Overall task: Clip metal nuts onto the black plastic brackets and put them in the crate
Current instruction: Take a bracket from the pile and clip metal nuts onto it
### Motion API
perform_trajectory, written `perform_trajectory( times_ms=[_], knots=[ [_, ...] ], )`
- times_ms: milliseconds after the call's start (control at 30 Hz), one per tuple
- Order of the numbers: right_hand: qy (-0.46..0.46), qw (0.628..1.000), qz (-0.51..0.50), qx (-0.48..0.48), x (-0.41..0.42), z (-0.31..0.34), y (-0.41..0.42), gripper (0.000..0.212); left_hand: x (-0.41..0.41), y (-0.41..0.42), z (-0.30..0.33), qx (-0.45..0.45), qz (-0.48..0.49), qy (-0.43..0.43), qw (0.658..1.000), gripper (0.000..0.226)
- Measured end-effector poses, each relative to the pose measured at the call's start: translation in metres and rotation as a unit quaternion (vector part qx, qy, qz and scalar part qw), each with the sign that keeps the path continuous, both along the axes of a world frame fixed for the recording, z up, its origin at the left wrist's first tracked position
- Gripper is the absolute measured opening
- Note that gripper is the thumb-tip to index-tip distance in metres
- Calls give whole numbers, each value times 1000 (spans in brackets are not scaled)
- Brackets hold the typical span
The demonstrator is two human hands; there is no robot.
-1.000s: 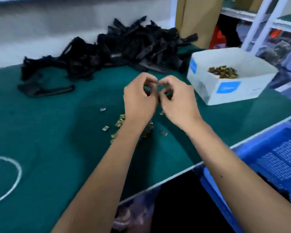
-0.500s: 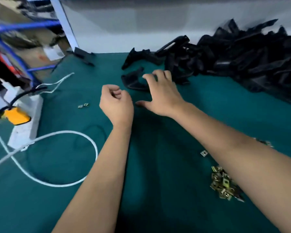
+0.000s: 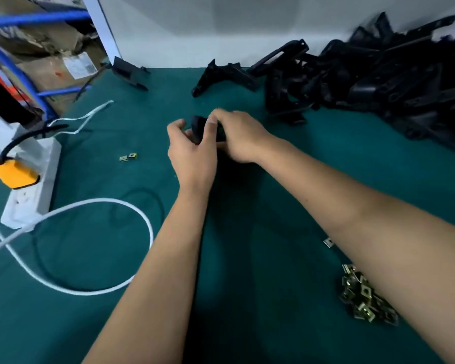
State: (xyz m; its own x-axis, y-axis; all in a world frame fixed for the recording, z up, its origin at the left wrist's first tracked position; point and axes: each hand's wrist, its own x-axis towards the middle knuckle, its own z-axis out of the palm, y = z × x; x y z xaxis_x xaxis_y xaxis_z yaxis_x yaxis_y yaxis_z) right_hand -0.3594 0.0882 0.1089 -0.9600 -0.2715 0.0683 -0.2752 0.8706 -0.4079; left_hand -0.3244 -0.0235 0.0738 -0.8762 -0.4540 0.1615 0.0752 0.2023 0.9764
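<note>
A green-covered table (image 3: 247,258) is seen. A heap of black plastic brackets (image 3: 378,74) is piled beyond and to the right of the fingers (image 3: 210,122). Metal nuts (image 3: 363,298) are heaped near the right forearm, and two loose nuts (image 3: 128,157) are lying left of the fingers. Farther left, a white power strip (image 3: 32,179) and a looped white cable (image 3: 116,258) are laid.

The bracket (image 3: 199,127) between the fingers (image 3: 211,122) was black, like the heaped brackets (image 3: 373,74) beyond them. The table (image 3: 247,298) under the fingers was plain dark green. The nuts (image 3: 363,298) were brassy yellow, the cable (image 3: 90,206) and power strip (image 3: 32,185) white, its plug (image 3: 13,174) orange-yellow.
</note>
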Motion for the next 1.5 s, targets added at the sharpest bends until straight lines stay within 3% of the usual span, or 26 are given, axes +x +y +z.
perform_trajectory(
  times_ms=[100, 167, 233, 300, 400, 467, 533, 667, 933, 1133, 1233, 1333, 1500],
  knots=[
    [-26, 996, 32, -80, 45, 13, 33, 66, 2, 10, -1, -2, -43, 15, 999, 25],
    [-28, 988, -13, -154, 78, 22, 67, 72, 5, 15, -2, 44, -71, 24, 996, 15],
    [12, 982, -50, -179, 109, 28, 104, 44, 9, 19, 0, 135, -126, 14, 983, 8],
    [0, 989, -36, -145, 139, 29, 137, 17, 17, 27, 4, 256, -201, -5, 946, 9],
    [-117, 988, 34, -92, 172, 20, 155, 14, 35, 42, 12, 352, -300, -32, 886, 17],
    [-140, 986, 55, -73, 179, 11, 156, 16, 48, 51, 14, 372, -347, -46, 860, 22],
    [-132, 987, 64, -63, 180, 6, 154, 12, 59, 57, 16, 355, -379, -60, 853, 24],
    [-119, 990, 64, -49, 182, 2, 152, 11, 68, 60, 18, 278, -393, -74, 873, 23],
    [-60, 997, 27, -27, 183, -2, 144, 12, 73, 59, 21, 253, -389, -87, 882, 22],
    [24, 984, -46, -173, 181, -11, 143, 5, 76, 61, 24, 259, -397, -94, 876, 21],
    [45, 972, -86, -216, 176, -17, 144, 20, 78, 64, 23, 276, -408, -90, 866, 19],
    [36, 957, -119, -261, 173, -23, 144, 21, 78, 64, 21, 281, -424, -87, 857, 19],
    [21, 881, -172, -441, 170, -23, 142, 8, 80, 64, 20, 257, -472, -97, 838, 20]
  ],
)
